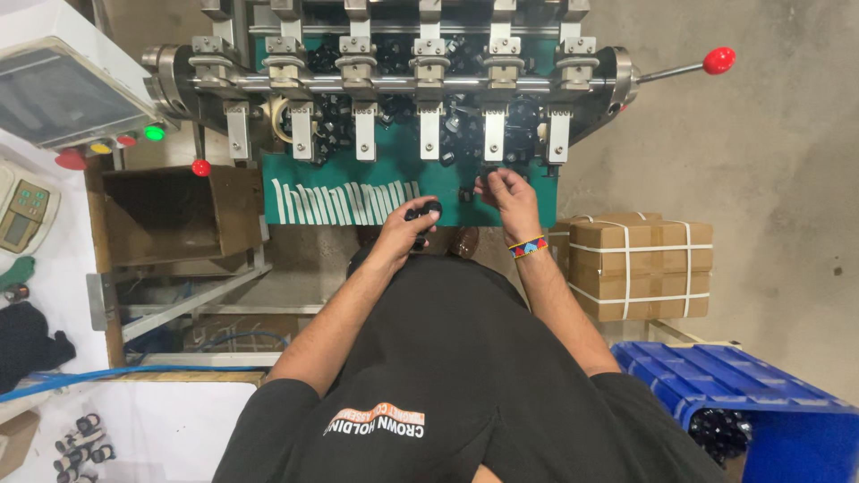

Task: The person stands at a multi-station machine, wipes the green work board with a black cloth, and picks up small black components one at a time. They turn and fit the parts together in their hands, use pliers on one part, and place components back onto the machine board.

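My left hand (407,228) is closed around several small black round parts (424,212), held just in front of the green tray (501,207) of a machine. My right hand (506,192), with a beaded band on its wrist, pinches one black part (489,172) above the tray, below the fifth metal clamp (495,132). A heap of black parts (465,121) lies on the tray under a row of metal clamp stations (358,80). White strips (344,201) lie in a row on the tray's left.
A red-knobbed lever (718,60) sticks out at the machine's right. An open brown box (170,215) is at the left, strapped cardboard cartons (640,264) at the right, a blue crate (743,402) with black parts at lower right. A control panel with coloured buttons (125,140) stands far left.
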The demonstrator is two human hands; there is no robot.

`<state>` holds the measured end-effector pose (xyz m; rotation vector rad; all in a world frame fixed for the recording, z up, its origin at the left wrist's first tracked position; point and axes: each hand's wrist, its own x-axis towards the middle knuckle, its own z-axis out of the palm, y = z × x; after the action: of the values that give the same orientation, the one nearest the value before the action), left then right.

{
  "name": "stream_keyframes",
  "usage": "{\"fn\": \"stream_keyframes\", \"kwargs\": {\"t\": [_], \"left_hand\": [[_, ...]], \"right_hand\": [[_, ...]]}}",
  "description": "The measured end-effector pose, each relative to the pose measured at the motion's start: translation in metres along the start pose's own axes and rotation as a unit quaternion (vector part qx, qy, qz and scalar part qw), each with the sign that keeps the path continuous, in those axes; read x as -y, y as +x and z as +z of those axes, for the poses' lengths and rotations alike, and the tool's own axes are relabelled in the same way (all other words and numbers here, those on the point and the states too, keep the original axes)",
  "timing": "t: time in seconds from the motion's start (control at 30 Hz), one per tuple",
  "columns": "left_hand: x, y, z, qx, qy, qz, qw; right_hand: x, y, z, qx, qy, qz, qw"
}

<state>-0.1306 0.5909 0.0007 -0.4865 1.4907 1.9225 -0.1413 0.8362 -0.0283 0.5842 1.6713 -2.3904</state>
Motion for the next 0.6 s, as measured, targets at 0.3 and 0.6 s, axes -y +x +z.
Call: {"fn": "stream_keyframes", "kwargs": {"t": [0.3,0.6], "left_hand": [[-0.011,-0.003,-0.004,-0.037,0.072,0.105,0.991],[-0.039,-0.015,0.024,-0.078,0.255,0.276,0.923]], "right_hand": [[-0.010,0.009,0.006,-0.042,0.024,-0.022,0.999],[0.002,-0.018,0.022,0.022,-0.044,0.073,0.996]]}}
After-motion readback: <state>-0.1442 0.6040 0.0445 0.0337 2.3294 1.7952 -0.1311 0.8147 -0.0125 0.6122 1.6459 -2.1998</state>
